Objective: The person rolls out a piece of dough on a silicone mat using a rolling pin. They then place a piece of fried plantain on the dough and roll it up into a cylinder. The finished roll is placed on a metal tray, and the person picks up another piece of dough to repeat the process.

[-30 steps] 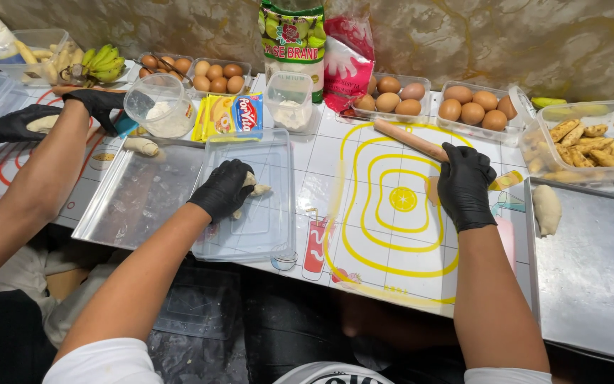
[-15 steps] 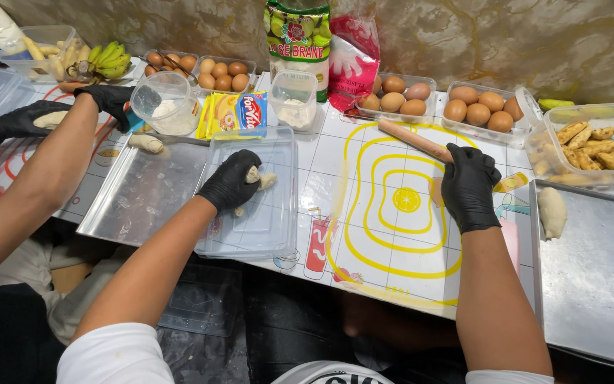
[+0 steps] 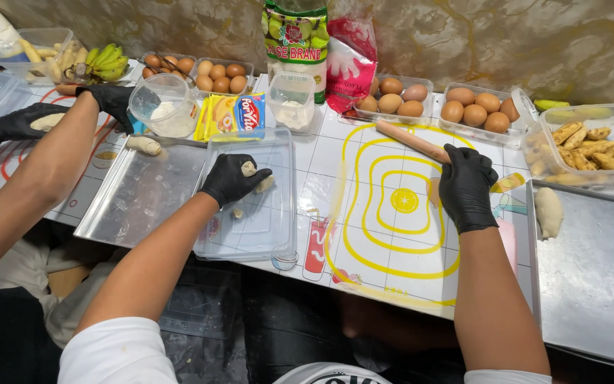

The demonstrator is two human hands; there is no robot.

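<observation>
While left hand [image 3: 232,179] pinches dough [image 3: 251,171], right hand [image 3: 466,186] grips rolling pin [image 3: 411,141]

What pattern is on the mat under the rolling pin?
Nested yellow rounded outlines around a yellow dot, over a white grid mat, seen in the head view.

Pale dough lump [image 3: 249,169] in clear tray [image 3: 278,235]; wooden rolling pin [image 3: 410,140] lies aslant on mat.

Left hand [image 3: 232,179] pinching a dough piece [image 3: 250,169] over the clear tray [image 3: 250,238]; right hand [image 3: 467,186] gripping the rolling pin [image 3: 410,140], yellow-ringed mat [image 3: 392,206] beneath
</observation>
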